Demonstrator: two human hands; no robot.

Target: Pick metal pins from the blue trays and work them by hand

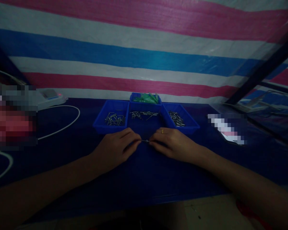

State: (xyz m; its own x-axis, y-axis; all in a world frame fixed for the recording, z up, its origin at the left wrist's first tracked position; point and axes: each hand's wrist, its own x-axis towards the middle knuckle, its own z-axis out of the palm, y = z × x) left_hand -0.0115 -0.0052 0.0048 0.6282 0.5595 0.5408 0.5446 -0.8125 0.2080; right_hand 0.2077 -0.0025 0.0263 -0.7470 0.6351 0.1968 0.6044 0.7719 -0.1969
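Note:
My left hand is closed, thumb and fingers pinching one end of a thin metal pin. Its other end sits in the pinch of my right hand, which wears a ring. The pin lies level between my fingertips, just above the table; a slightly thicker spot shows near the right fingers. Beyond my hands, slim metal pieces fill part of the left blue bin and the right blue bin. Between these bins lies a loose pile of metal pins on the table.
Behind the pile, a back blue bin holds green items. A white scale and a white cable are at left. At right lies a partly blurred flat white object. Striped sheeting hangs behind the blue table.

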